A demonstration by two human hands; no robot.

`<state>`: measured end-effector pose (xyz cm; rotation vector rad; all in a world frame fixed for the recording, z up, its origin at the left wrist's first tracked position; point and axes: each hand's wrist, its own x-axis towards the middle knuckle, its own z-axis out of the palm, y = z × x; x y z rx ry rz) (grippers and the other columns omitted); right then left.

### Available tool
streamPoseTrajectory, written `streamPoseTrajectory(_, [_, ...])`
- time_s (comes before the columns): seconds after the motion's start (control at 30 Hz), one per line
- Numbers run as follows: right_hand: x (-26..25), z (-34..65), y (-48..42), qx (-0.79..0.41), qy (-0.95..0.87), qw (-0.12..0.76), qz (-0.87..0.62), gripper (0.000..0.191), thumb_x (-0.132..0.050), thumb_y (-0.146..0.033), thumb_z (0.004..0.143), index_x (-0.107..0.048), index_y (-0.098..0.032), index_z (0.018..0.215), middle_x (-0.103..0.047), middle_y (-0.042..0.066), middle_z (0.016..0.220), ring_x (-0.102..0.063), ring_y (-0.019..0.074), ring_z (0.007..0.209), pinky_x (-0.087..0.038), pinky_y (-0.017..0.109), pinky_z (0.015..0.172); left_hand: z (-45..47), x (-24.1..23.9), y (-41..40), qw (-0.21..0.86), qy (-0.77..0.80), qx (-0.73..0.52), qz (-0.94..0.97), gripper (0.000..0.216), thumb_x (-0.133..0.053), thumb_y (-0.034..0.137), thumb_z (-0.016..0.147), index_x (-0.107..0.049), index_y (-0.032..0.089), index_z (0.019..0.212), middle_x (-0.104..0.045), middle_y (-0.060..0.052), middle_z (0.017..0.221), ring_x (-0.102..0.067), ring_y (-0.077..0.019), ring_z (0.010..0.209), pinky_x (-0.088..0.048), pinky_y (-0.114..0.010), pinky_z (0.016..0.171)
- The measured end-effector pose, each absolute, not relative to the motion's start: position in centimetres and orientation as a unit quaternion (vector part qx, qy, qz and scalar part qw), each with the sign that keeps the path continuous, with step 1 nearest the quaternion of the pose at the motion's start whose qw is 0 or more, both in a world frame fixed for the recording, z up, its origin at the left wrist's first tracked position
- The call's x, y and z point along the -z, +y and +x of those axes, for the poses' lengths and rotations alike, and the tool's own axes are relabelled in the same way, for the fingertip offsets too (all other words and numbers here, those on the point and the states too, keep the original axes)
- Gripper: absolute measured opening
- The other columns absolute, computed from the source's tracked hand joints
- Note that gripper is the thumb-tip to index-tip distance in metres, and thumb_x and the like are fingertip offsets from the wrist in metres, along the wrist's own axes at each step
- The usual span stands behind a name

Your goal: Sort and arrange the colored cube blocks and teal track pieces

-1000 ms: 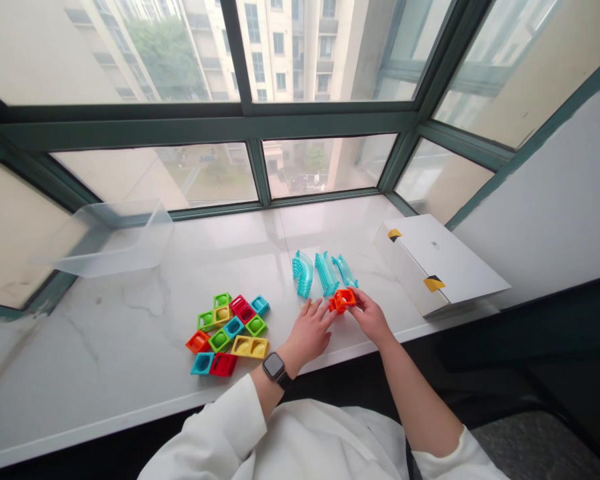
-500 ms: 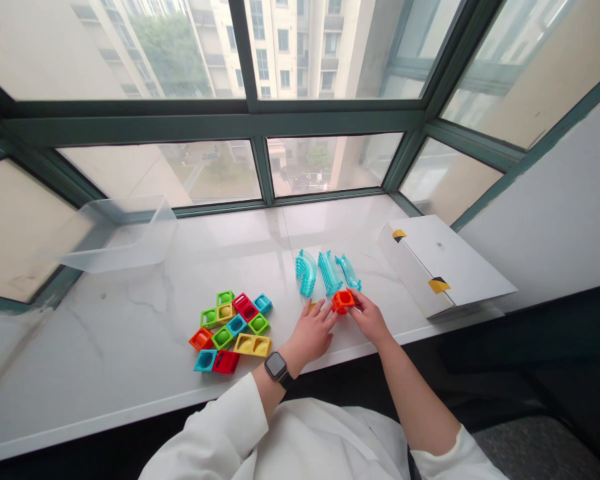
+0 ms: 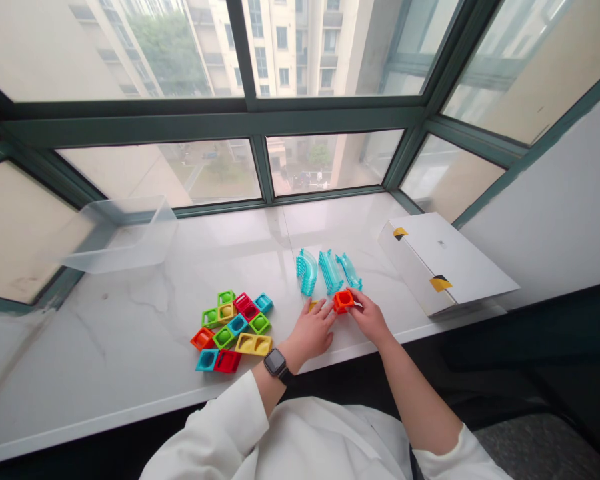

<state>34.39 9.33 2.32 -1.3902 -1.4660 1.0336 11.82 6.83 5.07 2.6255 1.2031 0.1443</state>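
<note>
- Two bare hands meet near the front edge of the white marble desk (image 3: 130, 360), both at one small orange block (image 3: 343, 301).
- Right hand (image 3: 370, 320): its grip is closed on the orange block, thumb and fingertips pinching it from the right side. The block sits low, at the desk's surface; whether it touches the surface cannot be told.
- Left hand (image 3: 311, 331): it lies palm down with the fingers stretched out and loosely apart, so the grip is unclenched and holds nothing. Its foremost fingertips reach the left side of the orange block.
- A small yellow piece (image 3: 312, 305) peeks out just beyond the left fingers, mostly hidden by them.
- A dark smartwatch (image 3: 275, 363) is on the left wrist, and both arms wear white sleeves.
- Three turquoise track pieces (image 3: 330, 271) lie side by side just behind the orange block: a curved one on the left and two straighter ones to its right.
- A cluster of coloured blocks (image 3: 233, 330), in green, red, blue, yellow and orange, lies flat on the desk to the left of the left hand, the pieces touching one another.
- A flat white box (image 3: 445, 263) with yellow-and-black tape marks rests at the right end of the desk, well apart from the hands.
- A clear plastic tub (image 3: 123, 233) stands at the far left, close to the window.
</note>
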Motion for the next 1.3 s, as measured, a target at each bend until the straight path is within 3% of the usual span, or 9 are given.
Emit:
streamPoseTrajectory(0.13, [-2.8,34.2,9.2,-0.409,-0.588,0.421,-0.557,0.052,-0.066,-0.031,0.087,-0.069,-0.029,0.139,-0.071,0.005,0.141,-0.069,0.0275,0.127,-0.061,0.042,0.105,12.1,-4.9,6.8,0.127,0.429,-0.072,0.891,0.068,-0.057,0.039,0.097,-0.041,0.02,0.161,-0.043,-0.013,0.167,-0.035,-0.0368,0.155,-0.017,-0.063,0.13])
streamPoseTrajectory(0.53, [-2.3,34.1,9.2,-0.387,-0.597,0.415,-0.567,0.051,-0.067,-0.031,0.088,-0.068,-0.029,0.138,-0.071,0.006,0.139,-0.07,0.0277,0.125,-0.063,0.043,0.101,13.0,-5.9,6.6,0.118,0.429,-0.098,0.89,0.047,-0.063,0.036,0.095,-0.059,0.023,0.14,-0.061,-0.013,0.146,-0.045,-0.0362,0.146,-0.021,-0.063,0.128])
streamPoseTrajectory(0.63, [-2.5,34.1,9.2,-0.386,-0.596,0.417,-0.568,0.05,-0.067,-0.031,0.088,-0.069,-0.028,0.137,-0.071,0.007,0.138,-0.07,0.0274,0.124,-0.063,0.043,0.101,13.5,-6.1,7.0,0.102,0.466,-0.123,0.87,0.032,-0.064,0.034,0.096,-0.065,0.02,0.126,-0.068,-0.012,0.129,-0.054,-0.0335,0.133,-0.031,-0.058,0.123])
streamPoseTrajectory(0.77, [-2.9,34.0,9.2,-0.393,-0.589,0.417,-0.569,0.05,-0.067,-0.028,0.086,-0.069,-0.028,0.136,-0.072,0.007,0.136,-0.07,0.0273,0.124,-0.064,0.041,0.097,14.1,-6.4,8.0,0.074,0.528,-0.135,0.835,0.02,-0.067,0.036,0.097,-0.071,0.019,0.105,-0.067,-0.011,0.109,-0.06,-0.0302,0.108,-0.048,-0.048,0.101])
streamPoseTrajectory(1.3, [-2.2,34.4,9.3,-0.4,-0.584,0.414,-0.572,0.052,-0.068,-0.031,0.085,-0.07,-0.031,0.137,-0.072,0.004,0.138,-0.069,0.0273,0.125,-0.066,0.042,0.095,15.2,-5.2,9.4,0.069,0.515,-0.139,0.843,0.029,-0.055,0.029,0.104,-0.079,0.02,0.093,-0.07,-0.012,0.093,-0.059,-0.0296,0.099,-0.042,-0.05,0.092])
